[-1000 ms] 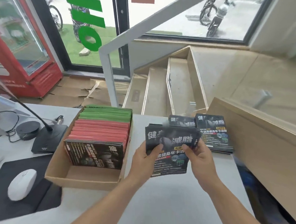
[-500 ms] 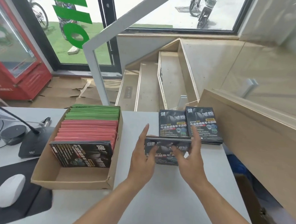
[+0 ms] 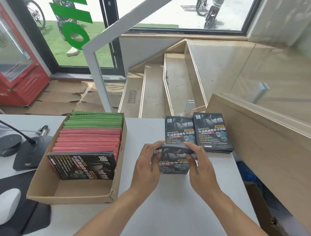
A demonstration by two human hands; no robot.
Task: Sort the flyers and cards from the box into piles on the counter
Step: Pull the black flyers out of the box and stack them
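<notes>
Both my left hand (image 3: 147,164) and right hand (image 3: 200,167) curl around a stack of black glossy flyers (image 3: 174,164) at mid-frame, on the white counter (image 3: 173,209). Two black flyer piles (image 3: 213,133) lie just above; the brown cardboard box (image 3: 71,196) sits left.

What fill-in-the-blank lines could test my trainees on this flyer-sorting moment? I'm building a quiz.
1. Both hands, left hand and right hand, grip a stack of ___ flyers.
2. In the cardboard box, the green cards stand behind the ___ cards.
3. On the counter, ___ dark piles lie beyond the hands.

Missing words: dark; red; two
</notes>
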